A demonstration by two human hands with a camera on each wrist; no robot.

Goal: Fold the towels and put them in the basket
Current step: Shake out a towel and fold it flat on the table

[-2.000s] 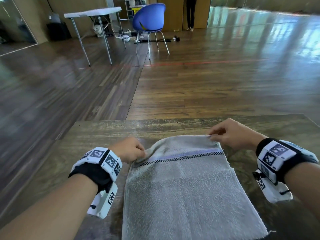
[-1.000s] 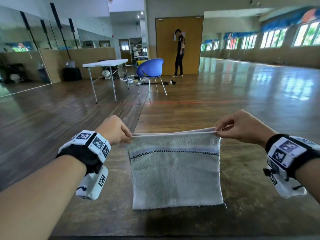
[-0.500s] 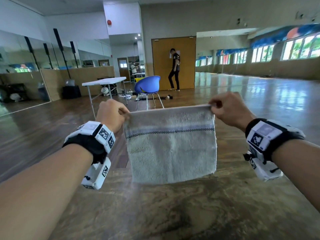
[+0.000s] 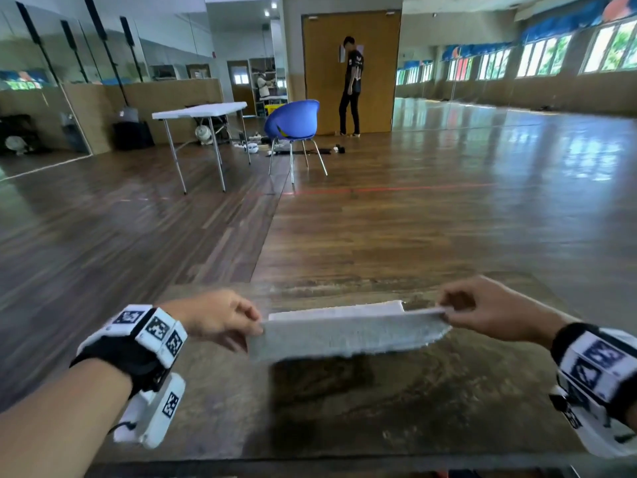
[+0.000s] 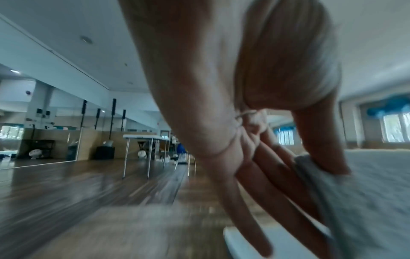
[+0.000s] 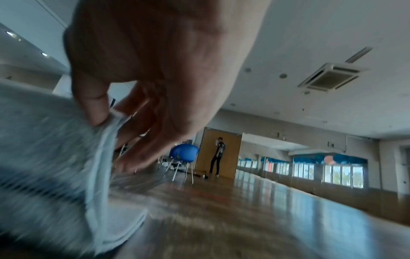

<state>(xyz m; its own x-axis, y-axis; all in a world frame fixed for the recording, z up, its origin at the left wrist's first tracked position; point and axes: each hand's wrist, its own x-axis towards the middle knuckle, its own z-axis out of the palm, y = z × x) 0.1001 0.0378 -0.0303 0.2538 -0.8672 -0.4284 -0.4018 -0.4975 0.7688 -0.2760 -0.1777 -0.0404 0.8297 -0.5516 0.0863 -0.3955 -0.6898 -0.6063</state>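
A pale grey towel (image 4: 348,334), folded double, hangs stretched between my hands just above the brown table (image 4: 431,408). My left hand (image 4: 224,320) pinches its left corner, thumb over the cloth (image 5: 359,201) and fingers under it. My right hand (image 4: 482,310) pinches the right corner, thumb on top of the towel (image 6: 55,157). The towel's lower part swings toward the table in a blur, and its shadow falls beneath it. No basket is in view.
The table's far edge (image 4: 344,282) lies just beyond my hands. Past it is open wooden floor with a white folding table (image 4: 200,110), a blue chair (image 4: 293,120) and a person (image 4: 351,86) standing by a wooden door.
Both hands have come down from chest height to just above the table with the towel. It hung full-face before and now shows edge-on, low and flat.
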